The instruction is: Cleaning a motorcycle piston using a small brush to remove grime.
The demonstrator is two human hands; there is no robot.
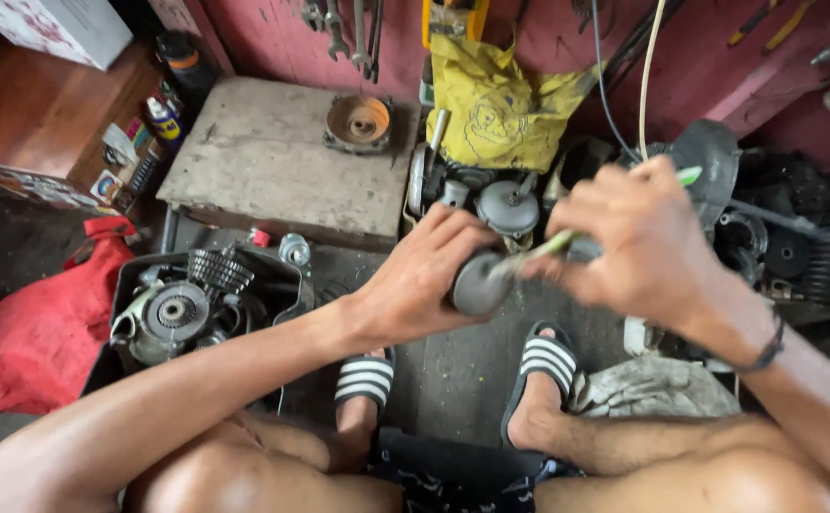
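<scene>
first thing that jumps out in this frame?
The two hands at centre: the left hand grips a small round grey metal part, and the right hand works at it with a pale green toothbrush, blurred. Next, the yellow cloth bag hanging on the red wall behind, and the black tray of engine parts at lower left, beside a red bag.

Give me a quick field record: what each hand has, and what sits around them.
left hand: grips a round grey metal part
right hand: holds a green-handled brush, tip on the part
left of hands: black tray of engine parts
ahead: wooden block, yellow cloth
far left: red bag
feet: striped sandals
</scene>
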